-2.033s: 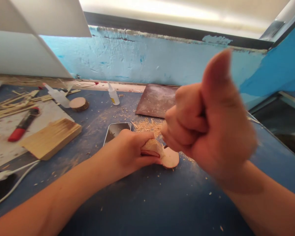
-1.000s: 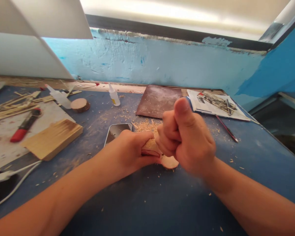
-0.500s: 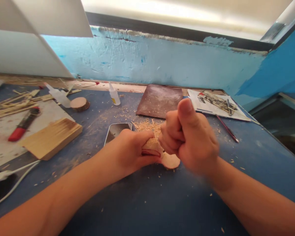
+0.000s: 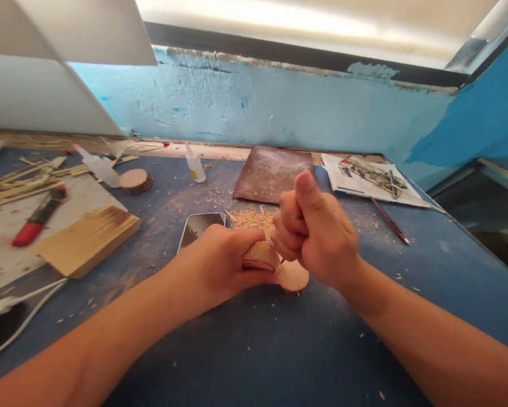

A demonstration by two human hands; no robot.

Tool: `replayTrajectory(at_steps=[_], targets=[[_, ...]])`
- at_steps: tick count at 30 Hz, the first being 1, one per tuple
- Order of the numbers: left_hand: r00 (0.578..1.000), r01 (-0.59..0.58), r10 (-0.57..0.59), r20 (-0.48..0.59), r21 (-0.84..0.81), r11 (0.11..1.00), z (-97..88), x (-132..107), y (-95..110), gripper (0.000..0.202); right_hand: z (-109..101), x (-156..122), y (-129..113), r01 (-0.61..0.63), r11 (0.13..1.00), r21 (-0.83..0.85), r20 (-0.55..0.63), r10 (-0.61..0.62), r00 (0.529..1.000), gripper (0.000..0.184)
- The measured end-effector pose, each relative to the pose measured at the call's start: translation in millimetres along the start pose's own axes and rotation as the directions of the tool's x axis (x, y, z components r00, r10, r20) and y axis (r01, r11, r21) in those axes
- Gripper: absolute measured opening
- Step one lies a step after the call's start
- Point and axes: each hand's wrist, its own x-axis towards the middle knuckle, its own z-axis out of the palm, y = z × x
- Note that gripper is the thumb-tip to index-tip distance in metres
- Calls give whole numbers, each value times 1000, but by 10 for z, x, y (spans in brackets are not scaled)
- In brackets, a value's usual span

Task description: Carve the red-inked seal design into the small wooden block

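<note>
My left hand [image 4: 220, 260] lies on the blue table [image 4: 279, 350], its fingers closed around a pale piece of wood [image 4: 260, 254] that it presses down. A round flat wooden part [image 4: 293, 275] sticks out to the right of it. My right hand [image 4: 317, 232] is a fist with the thumb up, right above that wood; what it grips is hidden inside the fingers. Wood shavings [image 4: 249, 216] lie just behind both hands.
A phone [image 4: 199, 224] lies face up behind my left hand. Farther back are a brown sheet [image 4: 270, 172], a small glue bottle [image 4: 194, 164], papers [image 4: 364, 178] and a pencil [image 4: 390, 221]. At the left: a wooden block [image 4: 86, 238], a wood slice [image 4: 135, 181], a red-handled knife [image 4: 37, 217], sticks [image 4: 20, 183].
My right fist came down from close to the camera to the wood, then made small movements over it. The left hand stayed put on the wood.
</note>
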Motion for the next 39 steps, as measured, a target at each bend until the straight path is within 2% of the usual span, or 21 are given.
replayTrajectory(at_steps=[4, 7, 11, 15, 17, 21, 25, 29, 34, 39], targets=[[999, 50, -51, 7, 50, 997, 3, 5, 7, 23, -10, 17, -4, 8, 999, 33, -28, -7, 1000, 64], [999, 33, -33, 4, 17, 999, 9, 10, 1, 21, -11, 20, -37, -29, 999, 16, -12, 29, 1000, 63], [1000, 19, -18, -20, 42, 999, 15, 14, -11, 23, -18, 23, -52, 21, 998, 58, -25, -20, 999, 65], [1000, 16, -16, -9, 13, 1000, 8, 11, -9, 20, -37, 34, -13, -25, 997, 73, -9, 26, 1000, 64], [1000, 24, -24, -9, 43, 999, 1, 9, -3, 23, -50, 36, 9, -5, 996, 92, -13, 6, 1000, 64], [999, 28, -28, 16, 1, 1000, -7, 13, -5, 19, -64, 29, 42, -48, 998, 28, -11, 48, 999, 62], [999, 36, -36, -6, 50, 998, 1, 22, -23, 25, -53, 22, 44, -2, 998, 68, -55, 6, 998, 64], [1000, 16, -16, -2, 0, 1000, 20, 21, -29, 19, -44, 15, 51, -67, 996, 59, -36, 69, 997, 61], [998, -11, 14, -55, 59, 998, 24, 0, -13, 18, -67, 12, 69, -10, 996, 88, -64, 15, 998, 62], [1000, 9, -7, -28, 50, 999, 0, -16, 45, 19, -218, 54, 143, -177, 979, 101, 74, 170, 983, 57]])
